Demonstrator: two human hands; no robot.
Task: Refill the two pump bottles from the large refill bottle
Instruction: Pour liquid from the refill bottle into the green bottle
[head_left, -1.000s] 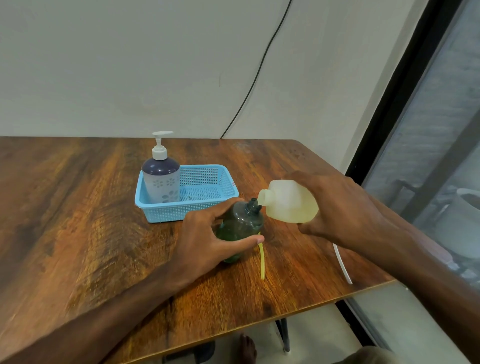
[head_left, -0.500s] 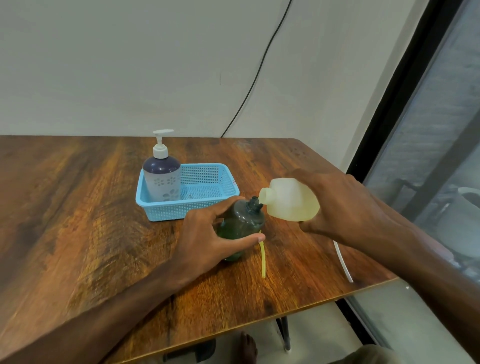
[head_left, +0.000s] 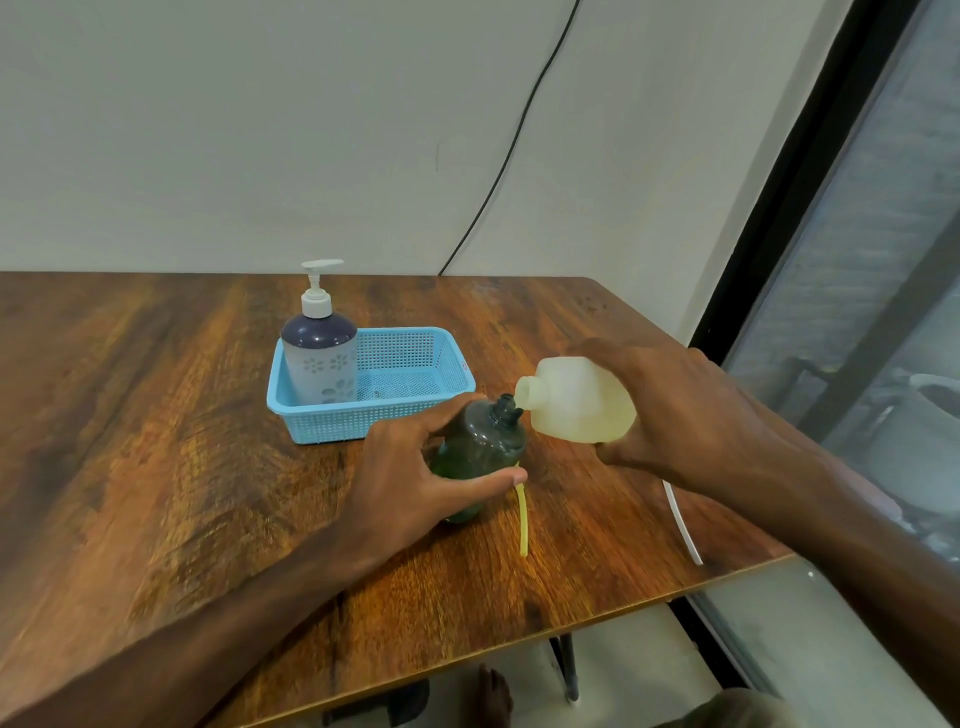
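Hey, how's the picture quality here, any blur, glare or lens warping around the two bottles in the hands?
Head view: soft, even light with no hard glare; the green bottle and refill bottle are fairly sharp; the table looks smeared at left and near the camera; the wide lens slants the window frame and bows the table's far edge.
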